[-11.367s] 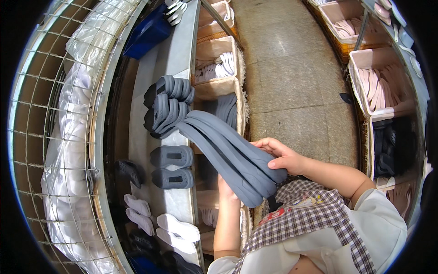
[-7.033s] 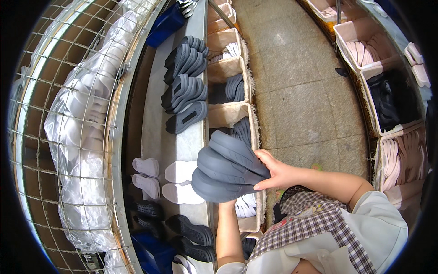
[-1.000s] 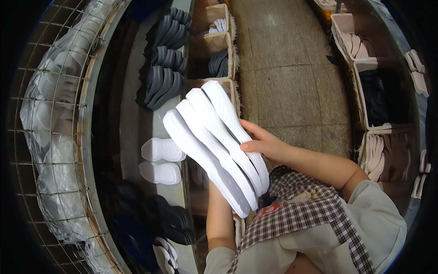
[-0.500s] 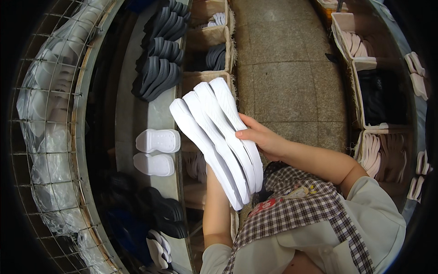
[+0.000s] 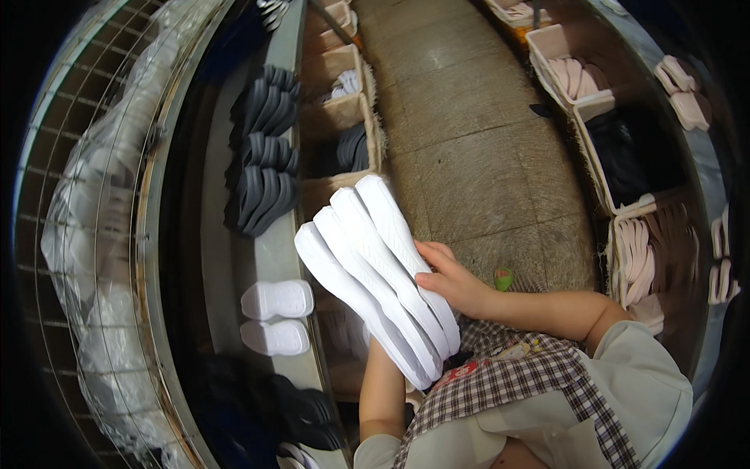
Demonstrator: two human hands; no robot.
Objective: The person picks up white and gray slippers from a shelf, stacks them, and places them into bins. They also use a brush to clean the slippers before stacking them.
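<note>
Right fingers (image 5: 434, 283) hold white soles (image 5: 381, 270) mid-frame, long axis upper-left to lower-right; left fingers hidden behind, I cannot tell.

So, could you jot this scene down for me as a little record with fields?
Held: several white shoe soles, fanned side by side
Right hand: grips their right side, thumb toward the camera
Left hand: hidden behind the soles; its forearm shows
Left shelf: dark grey soles, a separate white pair, black soles
Right side: pale pink soles in a bin
Clothing: checked apron
</note>
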